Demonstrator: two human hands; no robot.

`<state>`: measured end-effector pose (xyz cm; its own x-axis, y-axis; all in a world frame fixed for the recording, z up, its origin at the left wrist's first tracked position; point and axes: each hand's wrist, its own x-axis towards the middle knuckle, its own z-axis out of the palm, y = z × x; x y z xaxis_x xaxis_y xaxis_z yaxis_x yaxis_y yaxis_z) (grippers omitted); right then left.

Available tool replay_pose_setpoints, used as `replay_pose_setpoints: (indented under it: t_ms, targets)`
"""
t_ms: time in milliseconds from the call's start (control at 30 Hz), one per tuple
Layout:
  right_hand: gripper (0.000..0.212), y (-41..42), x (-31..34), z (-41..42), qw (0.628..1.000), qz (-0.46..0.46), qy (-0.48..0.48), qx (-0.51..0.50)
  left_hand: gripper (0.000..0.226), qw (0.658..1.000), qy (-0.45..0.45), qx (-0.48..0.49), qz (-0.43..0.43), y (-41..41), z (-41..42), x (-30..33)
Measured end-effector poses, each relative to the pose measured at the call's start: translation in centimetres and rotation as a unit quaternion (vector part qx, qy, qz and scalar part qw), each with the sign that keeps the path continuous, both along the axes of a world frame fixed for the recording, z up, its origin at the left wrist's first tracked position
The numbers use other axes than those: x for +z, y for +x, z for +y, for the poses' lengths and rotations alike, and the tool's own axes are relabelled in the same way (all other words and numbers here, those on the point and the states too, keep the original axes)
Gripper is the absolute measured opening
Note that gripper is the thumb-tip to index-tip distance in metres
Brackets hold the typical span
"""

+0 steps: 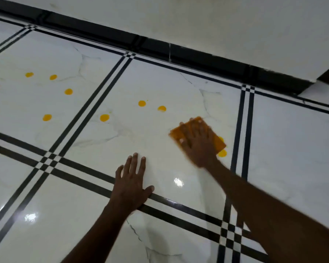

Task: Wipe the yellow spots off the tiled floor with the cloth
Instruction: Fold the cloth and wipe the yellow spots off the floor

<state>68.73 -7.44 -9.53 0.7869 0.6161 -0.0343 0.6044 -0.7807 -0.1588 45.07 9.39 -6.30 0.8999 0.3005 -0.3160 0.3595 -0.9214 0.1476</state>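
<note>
The right hand [198, 143] presses flat on the orange cloth [213, 133] beside yellow spots [222, 153]. The left hand [132, 180] rests spread on the floor [95, 152]

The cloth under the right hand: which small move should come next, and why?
Probably slide the cloth a little back and to the right: the right hand presses it flat, and a yellow spot lies bare just beside its near right corner.

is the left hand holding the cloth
No, the left hand lies flat on the floor while the right hand presses the orange cloth.
</note>
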Motion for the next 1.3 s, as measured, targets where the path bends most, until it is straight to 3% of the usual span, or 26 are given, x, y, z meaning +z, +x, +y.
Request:
replay_pose_setpoints:
  t_ms: [100,200,300,400,467,567,667,733,800,900,967,1033,1167,1233,1300]
  targets:
    - [0.066,2.1,0.2,-5.4,0.994,-0.01,0.008,-0.112,0.097,1.0,0.019,0.002,0.016,0.3,-0.2,0.3]
    - [0.068,-3.5,0.8,-6.4,0.98,-0.016,0.029,-0.194,0.095,0.999,0.029,0.003,0.014,1.4,-1.0,1.0]
    - [0.069,-8.9,0.6,-2.4,0.994,0.014,0.047,-0.098,0.099,0.999,0.006,-0.022,0.026,3.6,-2.4,1.3]
    - [0.069,-6.9,0.4,-1.4,0.999,0.009,0.045,0.024,0.107,0.997,0.031,-0.045,0.055,5.5,-2.6,1.4]
    - [0.066,-3.4,-0.1,-5.1,0.998,-0.005,0.049,-0.038,0.111,0.995,0.042,-0.065,0.069,6.4,-1.7,1.9]
    - [0.066,0.2,0.1,-12.8,0.976,-0.027,0.038,-0.214,0.113,0.994,0.037,-0.072,0.078,6.6,-0.2,2.3]
    - [0.07,-2.8,0.5,-14.4,0.96,-0.03,0.028,-0.277,0.111,0.994,0.045,-0.068,0.072,6.7,-0.6,1.8]
    - [0.069,-6.6,0.6,-10.8,0.967,-0.021,0.05,-0.248,0.109,0.995,0.051,-0.059,0.06,6.6,-0.9,1.3]
    - [0.068,-8.4,0.2,-5.9,0.987,0.0,0.072,-0.144,0.109,0.996,0.051,-0.047,0.049,6.6,-0.9,1.0]
    - [0.069,-5.4,0.3,-1.5,0.999,0.017,0.049,-0.01,0.108,0.996,0.046,-0.056,0.051,6.4,-0.5,0.8]
    - [0.066,-2.7,0.3,-3.0,0.998,0.006,0.046,-0.049,0.108,0.996,0.04,-0.06,0.058,6.2,0.7,1.2]
    - [0.065,-1.5,0.2,-8.3,0.985,-0.016,0.046,-0.166,0.109,0.996,0.021,-0.047,0.079,6.1,2.2,1.9]
    - [0.071,-7.6,1.3,-14.1,0.952,-0.003,0.037,-0.303,0.112,0.993,-0.003,-0.036,0.114,6.1,3.6,2.8]
    - [0.072,-11.6,1.2,-10.3,0.957,0.022,0.043,-0.285,0.111,0.992,0.0,-0.035,0.119,6.1,3.0,2.6]
    - [0.072,-13.0,0.7,-4.6,0.978,0.018,0.06,-0.198,0.11,0.993,0.006,-0.031,0.113,5.9,2.6,2.3]
